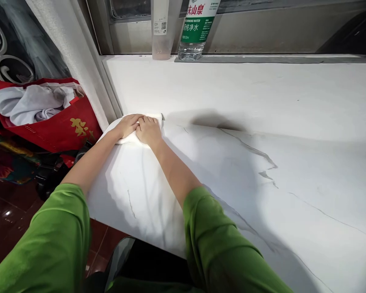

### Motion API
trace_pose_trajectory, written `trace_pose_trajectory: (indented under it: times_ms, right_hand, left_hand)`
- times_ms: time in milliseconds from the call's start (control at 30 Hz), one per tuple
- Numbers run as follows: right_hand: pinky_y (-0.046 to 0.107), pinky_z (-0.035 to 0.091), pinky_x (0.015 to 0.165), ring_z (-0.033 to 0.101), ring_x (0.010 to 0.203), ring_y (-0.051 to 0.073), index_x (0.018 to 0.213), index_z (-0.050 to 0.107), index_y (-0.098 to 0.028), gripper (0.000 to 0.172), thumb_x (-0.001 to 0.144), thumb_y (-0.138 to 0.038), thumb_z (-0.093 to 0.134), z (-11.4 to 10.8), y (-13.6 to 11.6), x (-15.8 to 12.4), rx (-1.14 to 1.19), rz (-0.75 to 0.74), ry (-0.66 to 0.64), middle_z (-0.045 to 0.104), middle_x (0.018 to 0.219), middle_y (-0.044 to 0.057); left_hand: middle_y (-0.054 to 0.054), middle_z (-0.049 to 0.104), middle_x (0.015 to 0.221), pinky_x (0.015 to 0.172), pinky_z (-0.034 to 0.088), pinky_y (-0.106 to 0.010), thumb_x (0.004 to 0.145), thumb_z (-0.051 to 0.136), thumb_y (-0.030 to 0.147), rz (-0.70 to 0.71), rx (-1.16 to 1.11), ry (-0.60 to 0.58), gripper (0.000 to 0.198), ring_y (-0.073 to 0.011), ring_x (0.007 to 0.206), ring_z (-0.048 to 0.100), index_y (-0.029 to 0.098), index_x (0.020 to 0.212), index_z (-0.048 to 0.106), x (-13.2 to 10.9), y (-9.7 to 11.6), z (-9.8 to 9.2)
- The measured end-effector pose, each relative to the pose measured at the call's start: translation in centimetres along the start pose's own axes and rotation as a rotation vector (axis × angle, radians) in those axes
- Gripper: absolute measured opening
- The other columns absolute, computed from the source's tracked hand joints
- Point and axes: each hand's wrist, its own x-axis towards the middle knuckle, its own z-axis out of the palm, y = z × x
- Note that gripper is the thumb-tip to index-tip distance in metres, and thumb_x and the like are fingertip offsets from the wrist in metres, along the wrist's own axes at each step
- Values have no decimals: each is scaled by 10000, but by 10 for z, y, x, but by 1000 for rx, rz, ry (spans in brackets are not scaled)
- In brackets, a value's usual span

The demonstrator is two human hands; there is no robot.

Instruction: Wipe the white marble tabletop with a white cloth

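Note:
A folded white cloth (155, 119) lies at the far left corner of the white marbled table (219, 175), against the white wall panel. Both of my hands rest on top of it, side by side and touching. My left hand (129, 125) lies flat on the cloth, its fingers reaching toward the right hand. My right hand (148, 129) presses on the cloth with its fingers bent and close together. Part of the cloth shows left of my left hand and beyond the fingertips.
On the ledge behind stand a water bottle (195, 30) with a green label and a translucent container (161, 40). A red bag (57, 130) with pale fabric is left of the table, beside a white curtain (70, 44).

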Motion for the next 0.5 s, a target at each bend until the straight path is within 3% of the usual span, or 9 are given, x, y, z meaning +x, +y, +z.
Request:
trace_pose_trajectory:
  times_ms: [133, 267, 367, 500]
  right_hand:
    - [446, 276, 1119, 473, 1301, 307, 1312, 570, -44, 430, 966, -171, 349, 1, 5, -5, 20, -10, 47, 577, 1391, 205]
    - [440, 274, 1129, 460, 1321, 304, 1322, 565, -43, 437, 965, -169, 347, -10, 0, -28, 26, -21, 19, 571, 1404, 199]
    - [436, 265, 1145, 456, 1329, 297, 1334, 561, -44, 444, 965, -168, 347, -23, -4, -59, 4, -52, -18, 560, 1419, 195]
    - [450, 261, 1165, 456, 1339, 314, 1323, 577, -4, 462, 945, -176, 374, -42, -10, -122, 11, -174, -30, 548, 1431, 222]
  left_hand:
    - [-82, 527, 1493, 1188, 310, -396, 929, 349, 271, -12, -5, 7, 531, -240, 1379, 464, 181, 1434, 482, -1, 7, 2]
    - [-103, 502, 1511, 1196, 290, -414, 939, 326, 264, -40, 16, 1, 533, -244, 1399, 442, 161, 1445, 460, -21, 26, 2]
    - [-112, 456, 1546, 1212, 250, -456, 962, 302, 269, -60, 55, -18, 534, -255, 1440, 391, 157, 1471, 419, -48, 52, 6]
    - [-152, 403, 1577, 1227, 197, -496, 993, 243, 277, -90, 107, -14, 552, -273, 1479, 331, 98, 1500, 370, -103, 101, 12]
